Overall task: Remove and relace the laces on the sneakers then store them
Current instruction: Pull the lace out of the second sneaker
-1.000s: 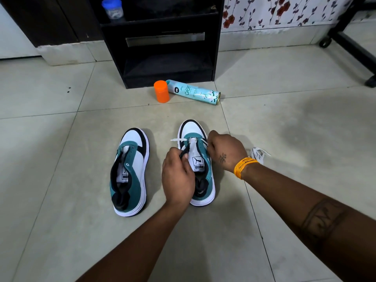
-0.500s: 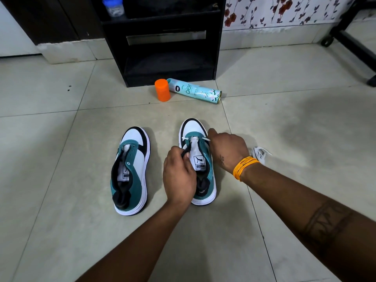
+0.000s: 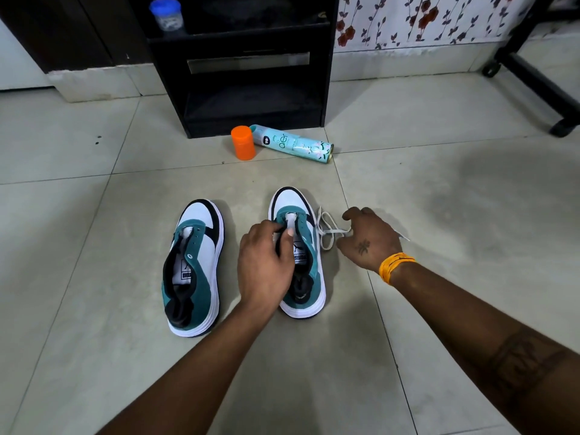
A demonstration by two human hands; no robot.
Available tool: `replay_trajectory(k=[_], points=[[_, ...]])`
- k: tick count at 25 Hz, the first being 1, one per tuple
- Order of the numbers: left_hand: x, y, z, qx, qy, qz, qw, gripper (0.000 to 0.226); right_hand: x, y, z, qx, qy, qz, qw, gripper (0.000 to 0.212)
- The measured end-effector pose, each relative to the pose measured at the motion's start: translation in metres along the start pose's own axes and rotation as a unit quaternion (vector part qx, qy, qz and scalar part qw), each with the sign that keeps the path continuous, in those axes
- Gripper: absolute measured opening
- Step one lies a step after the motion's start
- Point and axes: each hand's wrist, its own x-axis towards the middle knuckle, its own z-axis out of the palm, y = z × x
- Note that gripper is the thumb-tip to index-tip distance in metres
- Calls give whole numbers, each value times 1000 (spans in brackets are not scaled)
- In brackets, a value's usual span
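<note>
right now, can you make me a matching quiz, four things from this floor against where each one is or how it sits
Things:
1. orange cap
2. spray can
3. lace
4. blue-lid jar

Places or states:
a. on the black shelf
b. lying on its side
c. upright on the tile
d. loose beside the right sneaker

Pairs: 1-c, 2-b, 3-d, 4-a

Counts on the tiled floor

Two sneakers [image 3: 194,268] [image 3: 299,255], side by side; one loose white lace [image 3: 328,229] by the right one. Two hands: left [image 3: 265,265], right [image 3: 370,240]. One orange cap [image 3: 242,146], one spray can [image 3: 295,144] lying down, one black cabinet [image 3: 244,67], one blue-lidded jar [image 3: 166,14] on it, one orange wristband [image 3: 394,265].
</note>
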Motion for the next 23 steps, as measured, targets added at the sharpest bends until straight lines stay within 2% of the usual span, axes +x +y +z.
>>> replay_trajectory(k=[3, 5, 7, 9, 13, 15, 17, 21, 23], points=[[11, 14, -2, 11, 7, 41, 999, 20, -1, 10, 2, -109, -49, -36, 992, 62], [17, 24, 3, 18, -5, 70, 997, 19, 3, 12, 4, -141, -64, -53, 986, 50], [20, 30, 10, 18, -22, 95, 995, 16, 5, 9, 6, -162, -42, -68, 983, 29], [22, 34, 16, 22, -34, 113, 993, 15, 7, 9, 8, -173, -7, -71, 982, 17], [28, 39, 20, 29, -31, 148, 988, 10, 3, 15, 14, -184, 2, -61, 981, 20], [31, 42, 21, 30, -49, 146, 988, 12, 3, 19, 10, -132, 3, -64, 989, 22], [36, 47, 22, 9, -71, 127, 989, 16, 1, 19, -3, -20, 28, -78, 996, 17], [45, 73, 20, -136, -110, 35, 984, 26, -8, 2, -47, 143, 98, -76, 982, 5], [48, 90, 17, -222, -139, -20, 965, 31, -17, -10, -72, 233, 120, -50, 964, 9]])
